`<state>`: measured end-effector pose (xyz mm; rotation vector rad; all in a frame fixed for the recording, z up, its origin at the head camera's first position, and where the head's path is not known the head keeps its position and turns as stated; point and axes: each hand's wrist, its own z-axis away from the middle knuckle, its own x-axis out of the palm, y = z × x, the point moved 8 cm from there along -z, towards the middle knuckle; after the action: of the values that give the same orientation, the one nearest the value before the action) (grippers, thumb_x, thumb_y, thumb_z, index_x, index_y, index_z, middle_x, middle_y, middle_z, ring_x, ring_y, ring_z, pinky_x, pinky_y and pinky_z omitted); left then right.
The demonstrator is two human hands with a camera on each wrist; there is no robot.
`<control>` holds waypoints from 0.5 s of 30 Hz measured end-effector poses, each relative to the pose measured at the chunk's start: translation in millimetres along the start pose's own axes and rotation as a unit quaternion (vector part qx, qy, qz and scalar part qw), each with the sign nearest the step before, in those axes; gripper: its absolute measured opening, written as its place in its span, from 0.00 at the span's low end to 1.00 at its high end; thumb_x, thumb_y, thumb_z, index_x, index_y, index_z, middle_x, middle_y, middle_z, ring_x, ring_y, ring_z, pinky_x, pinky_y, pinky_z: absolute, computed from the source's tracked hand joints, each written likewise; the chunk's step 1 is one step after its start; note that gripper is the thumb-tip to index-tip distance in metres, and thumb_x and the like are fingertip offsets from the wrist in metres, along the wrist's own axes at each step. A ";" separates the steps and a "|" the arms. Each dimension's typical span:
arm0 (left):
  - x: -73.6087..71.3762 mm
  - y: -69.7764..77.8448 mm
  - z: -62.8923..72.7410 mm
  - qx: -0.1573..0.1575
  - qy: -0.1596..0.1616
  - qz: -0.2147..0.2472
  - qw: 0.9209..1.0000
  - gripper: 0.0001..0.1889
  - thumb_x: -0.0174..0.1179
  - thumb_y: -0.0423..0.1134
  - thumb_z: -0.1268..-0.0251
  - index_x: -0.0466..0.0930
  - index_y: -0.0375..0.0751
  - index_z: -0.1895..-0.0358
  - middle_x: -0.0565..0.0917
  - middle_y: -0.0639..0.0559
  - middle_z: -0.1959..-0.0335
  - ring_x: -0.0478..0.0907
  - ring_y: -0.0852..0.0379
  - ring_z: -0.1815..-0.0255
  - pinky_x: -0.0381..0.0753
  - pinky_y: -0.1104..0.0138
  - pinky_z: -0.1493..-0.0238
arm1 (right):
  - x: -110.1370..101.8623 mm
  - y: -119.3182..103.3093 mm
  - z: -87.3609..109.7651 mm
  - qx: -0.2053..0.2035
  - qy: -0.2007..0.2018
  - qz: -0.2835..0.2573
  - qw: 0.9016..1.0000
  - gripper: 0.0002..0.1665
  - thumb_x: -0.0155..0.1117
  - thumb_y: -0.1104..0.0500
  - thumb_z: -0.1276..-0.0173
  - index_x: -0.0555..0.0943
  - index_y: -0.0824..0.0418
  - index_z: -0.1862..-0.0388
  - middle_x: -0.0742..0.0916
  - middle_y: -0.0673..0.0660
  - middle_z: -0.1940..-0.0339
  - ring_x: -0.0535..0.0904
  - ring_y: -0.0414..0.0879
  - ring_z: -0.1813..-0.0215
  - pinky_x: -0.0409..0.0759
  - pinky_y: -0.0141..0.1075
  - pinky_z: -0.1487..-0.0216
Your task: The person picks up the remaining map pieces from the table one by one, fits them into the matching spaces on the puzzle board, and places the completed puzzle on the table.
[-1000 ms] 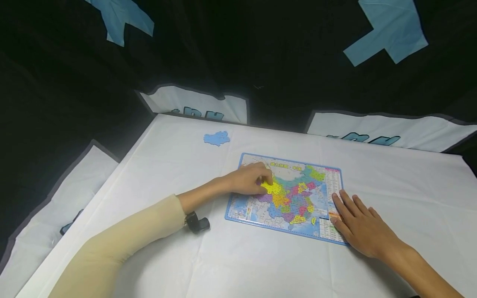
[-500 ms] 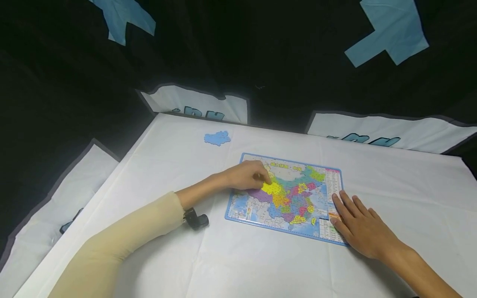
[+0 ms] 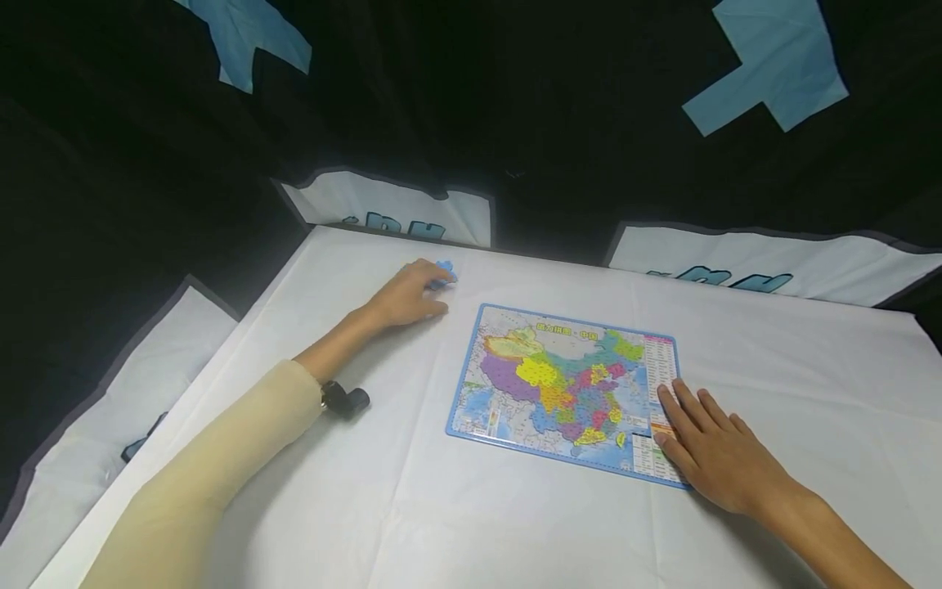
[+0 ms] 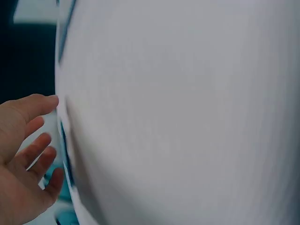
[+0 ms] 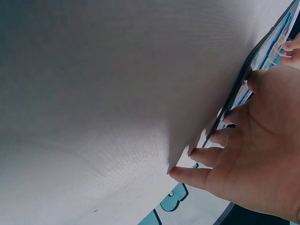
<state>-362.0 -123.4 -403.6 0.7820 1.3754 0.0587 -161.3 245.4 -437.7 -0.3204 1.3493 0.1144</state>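
Note:
My left hand (image 3: 408,296) is over the far left of the table, its fingers reaching above a flat blue puzzle piece (image 3: 445,275) and partly covering it. The thumb stands apart from the fingers, and the left wrist view shows this hand (image 4: 29,159) with fingers spread and nothing gripped. A map puzzle board (image 3: 508,442) with a blue rim lies at the table's middle, filled with coloured regions and a pale, orange-edged patch at upper left. Flat on the board's right edge rests my right hand (image 3: 717,450), fingers extended; the right wrist view has its fingertips along the board's dark edge (image 5: 239,82).
A white cloth covers the table (image 3: 331,491). Black curtain (image 3: 515,106) with blue patches hangs behind the far edge. A small black camera (image 3: 346,401) sits on my left wrist, below a beige sleeve (image 3: 213,458).
My left hand has left the board's upper left and moved away and leftward to the blue piece, uncovering the pale patch. The right hand has stayed in place.

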 end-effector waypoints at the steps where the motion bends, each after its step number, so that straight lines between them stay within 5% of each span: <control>1: -3.7 -10.7 -2.0 -0.018 0.010 -0.002 1.000 0.27 0.66 0.37 0.38 0.74 0.34 0.35 0.72 0.37 0.35 0.67 0.40 0.33 0.61 0.48 0.31 | 0.0 0.0 0.1 0.000 0.000 -0.001 1.000 0.43 0.43 0.37 0.21 0.56 0.64 0.20 0.58 0.68 0.21 0.51 0.72 0.25 0.52 0.71 0.35; 7: -16.0 -54.7 -12.8 -0.094 0.026 -0.013 0.995 0.37 0.67 0.44 0.37 0.66 0.34 0.28 0.65 0.35 0.29 0.59 0.36 0.29 0.57 0.42 0.31 | -0.3 0.2 0.6 -0.001 0.001 -0.006 1.000 0.43 0.43 0.37 0.21 0.56 0.64 0.20 0.58 0.68 0.21 0.51 0.72 0.24 0.52 0.71 0.35; 15: -24.3 -63.1 -21.3 -0.077 -0.031 -0.010 0.996 0.29 0.64 0.43 0.34 0.74 0.33 0.33 0.66 0.35 0.30 0.55 0.35 0.27 0.51 0.44 0.28 | -0.8 0.5 0.0 -0.001 0.000 -0.008 1.000 0.43 0.43 0.37 0.21 0.56 0.64 0.20 0.58 0.68 0.21 0.51 0.72 0.24 0.51 0.71 0.35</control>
<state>-411.6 -172.4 -415.9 0.6364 1.3031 0.1234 -161.6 246.0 -437.0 -0.3317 1.3472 0.1025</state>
